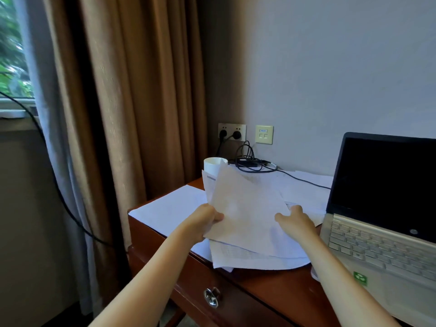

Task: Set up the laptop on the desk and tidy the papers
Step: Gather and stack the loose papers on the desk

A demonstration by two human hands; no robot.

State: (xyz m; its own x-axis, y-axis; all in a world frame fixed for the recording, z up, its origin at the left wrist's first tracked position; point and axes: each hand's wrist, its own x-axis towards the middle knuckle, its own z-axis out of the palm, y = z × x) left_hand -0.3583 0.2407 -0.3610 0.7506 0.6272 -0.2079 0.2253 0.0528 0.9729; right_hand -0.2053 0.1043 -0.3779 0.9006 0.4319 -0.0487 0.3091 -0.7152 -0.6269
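gripping the papers (245,208), left hand (203,220) curls round their edge; right hand (298,220) touches them, grasp unclear. mug (212,165), cables (247,161) behind; laptop (377,244) beside.

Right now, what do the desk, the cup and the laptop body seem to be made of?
Desk: probably wood with glossy reddish-brown varnish; its top reflects light.
Cup: likely glazed white ceramic, smooth and opaque.
Laptop body: matte silver, either metal or painted plastic; I cannot tell which.
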